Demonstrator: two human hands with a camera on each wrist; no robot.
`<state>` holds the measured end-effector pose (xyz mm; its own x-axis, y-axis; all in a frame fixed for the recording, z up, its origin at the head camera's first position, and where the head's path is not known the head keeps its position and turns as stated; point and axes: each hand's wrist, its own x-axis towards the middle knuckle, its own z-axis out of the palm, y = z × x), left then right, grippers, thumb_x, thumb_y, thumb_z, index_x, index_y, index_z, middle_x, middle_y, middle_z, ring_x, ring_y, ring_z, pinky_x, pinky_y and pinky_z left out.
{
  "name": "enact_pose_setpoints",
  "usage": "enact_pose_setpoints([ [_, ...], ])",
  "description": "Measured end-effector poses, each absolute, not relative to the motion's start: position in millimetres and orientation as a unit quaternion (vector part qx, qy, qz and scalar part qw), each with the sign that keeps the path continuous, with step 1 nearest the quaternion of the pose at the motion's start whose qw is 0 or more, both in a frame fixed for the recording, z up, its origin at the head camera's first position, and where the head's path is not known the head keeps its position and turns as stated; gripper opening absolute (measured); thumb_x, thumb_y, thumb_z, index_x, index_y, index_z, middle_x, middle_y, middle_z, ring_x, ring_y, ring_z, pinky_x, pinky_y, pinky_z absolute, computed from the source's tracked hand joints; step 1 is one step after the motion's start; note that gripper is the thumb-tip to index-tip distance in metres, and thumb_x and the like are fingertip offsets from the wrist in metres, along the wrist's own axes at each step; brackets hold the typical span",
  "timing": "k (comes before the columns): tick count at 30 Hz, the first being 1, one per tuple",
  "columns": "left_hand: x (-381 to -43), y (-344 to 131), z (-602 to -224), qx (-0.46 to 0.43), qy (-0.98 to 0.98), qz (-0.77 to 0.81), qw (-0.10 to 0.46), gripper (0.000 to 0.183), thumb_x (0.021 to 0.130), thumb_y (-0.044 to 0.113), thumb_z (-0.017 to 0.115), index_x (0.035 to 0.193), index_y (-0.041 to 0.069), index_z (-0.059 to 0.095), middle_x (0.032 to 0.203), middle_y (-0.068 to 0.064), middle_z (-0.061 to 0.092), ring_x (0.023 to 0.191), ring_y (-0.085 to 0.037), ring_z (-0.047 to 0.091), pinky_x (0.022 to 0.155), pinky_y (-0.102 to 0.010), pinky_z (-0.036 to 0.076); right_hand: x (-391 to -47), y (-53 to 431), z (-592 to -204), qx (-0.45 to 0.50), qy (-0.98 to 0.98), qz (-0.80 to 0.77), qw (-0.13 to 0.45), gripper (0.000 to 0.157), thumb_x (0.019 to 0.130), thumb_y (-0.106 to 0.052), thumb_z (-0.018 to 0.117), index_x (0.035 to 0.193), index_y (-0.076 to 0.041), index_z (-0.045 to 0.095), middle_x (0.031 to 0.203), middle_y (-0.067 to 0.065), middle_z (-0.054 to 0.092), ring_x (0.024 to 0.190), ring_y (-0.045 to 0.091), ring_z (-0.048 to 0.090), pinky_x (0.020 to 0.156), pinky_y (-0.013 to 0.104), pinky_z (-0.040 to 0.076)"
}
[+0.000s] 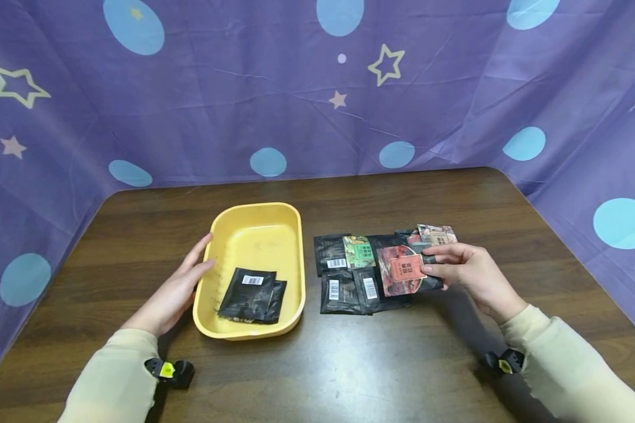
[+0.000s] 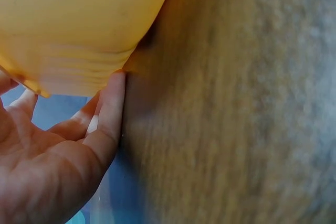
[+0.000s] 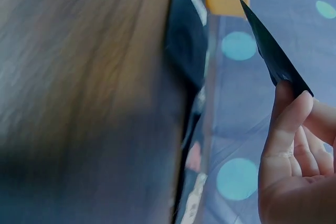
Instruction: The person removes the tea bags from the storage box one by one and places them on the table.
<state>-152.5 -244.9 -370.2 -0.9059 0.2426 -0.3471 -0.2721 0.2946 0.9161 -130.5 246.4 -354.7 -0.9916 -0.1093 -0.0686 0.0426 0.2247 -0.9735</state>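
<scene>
My left hand (image 1: 177, 291) holds the left side of a yellow plastic basin (image 1: 301, 258), thumb over the rim and fingers against the outer wall. Two black packets (image 1: 247, 294) lie overlapping inside it, the upper one with its barcode facing up. On the right, my right hand (image 1: 471, 273) pinches a packet with a red label (image 1: 406, 269) between thumb and fingers. In the right wrist view this packet (image 3: 273, 51) is seen edge-on, tilted above the table. Beneath and beside it lie several more packets (image 1: 341, 292), some barcode side up.
The packets on the table include a green-labelled one (image 1: 358, 251) and a pale brown patterned one (image 1: 437, 234), partly overlapping. The dark wooden table (image 1: 349, 370) ends at the back against a purple curtain (image 1: 217, 106) with stars and blue dots.
</scene>
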Motion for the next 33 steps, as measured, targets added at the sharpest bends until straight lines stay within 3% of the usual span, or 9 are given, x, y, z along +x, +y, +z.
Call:
enact_pose_setpoints([
  [4,-153,-245,-370,-0.011,0.775,0.592,0.220,0.065,0.106,0.046,0.036,0.156,0.047,-0.007,0.166,-0.004,-0.016,0.149,-0.040,0.008,0.115,-0.067,0.016,-132,257,-362,-0.025,0.788,-0.610,0.076,0.020,0.086,-0.003,0.074,0.104,-0.012,0.072,0.084,-0.010,0.073,0.057,0.007,0.057,0.054,0.025,0.051],
  [9,-153,-245,-369,-0.011,0.777,0.590,0.219,0.065,0.106,0.047,0.036,0.156,0.047,-0.007,0.166,-0.005,-0.015,0.149,-0.040,0.009,0.115,-0.067,0.018,-135,262,-369,-0.026,0.814,-0.571,0.103,0.031,0.087,-0.003,0.073,0.115,0.009,0.065,0.082,-0.013,0.072,0.057,0.007,0.056,0.054,0.027,0.051],
  [12,-153,-244,-369,-0.011,0.777,0.590,0.219,0.065,0.106,0.047,0.036,0.156,0.047,-0.006,0.166,-0.005,-0.016,0.149,-0.040,0.009,0.115,-0.067,0.018,-137,263,-373,-0.029,0.842,-0.528,0.110,0.039,0.087,-0.005,0.074,0.118,0.015,0.061,0.082,-0.005,0.071,0.057,0.008,0.057,0.056,0.030,0.053],
  [17,-153,-242,-367,-0.011,0.774,0.594,0.219,0.065,0.107,0.045,0.035,0.156,0.046,-0.006,0.166,-0.005,-0.015,0.149,-0.040,0.010,0.115,-0.065,0.018,-141,262,-378,-0.042,0.893,-0.436,0.101,0.033,0.085,-0.010,0.077,0.112,0.008,0.068,0.079,0.006,0.061,0.055,0.011,0.057,0.054,0.031,0.055],
  [26,-153,-243,-367,-0.013,0.775,0.593,0.218,0.065,0.106,0.045,0.036,0.156,0.046,-0.005,0.166,-0.004,-0.016,0.149,-0.040,0.008,0.116,-0.067,0.015,-142,255,-378,-0.055,0.921,-0.368,0.115,0.027,0.086,-0.009,0.075,0.110,0.003,0.072,0.071,0.004,0.054,0.056,0.017,0.058,0.051,0.031,0.054],
  [33,-153,-245,-368,-0.011,0.774,0.594,0.217,0.066,0.106,0.046,0.036,0.157,0.045,-0.006,0.166,-0.007,-0.013,0.148,-0.040,0.013,0.115,-0.063,0.020,-144,250,-375,-0.066,0.939,-0.316,0.119,0.022,0.087,-0.010,0.073,0.106,0.000,0.074,0.065,0.002,0.051,0.050,0.014,0.056,0.049,0.031,0.052],
])
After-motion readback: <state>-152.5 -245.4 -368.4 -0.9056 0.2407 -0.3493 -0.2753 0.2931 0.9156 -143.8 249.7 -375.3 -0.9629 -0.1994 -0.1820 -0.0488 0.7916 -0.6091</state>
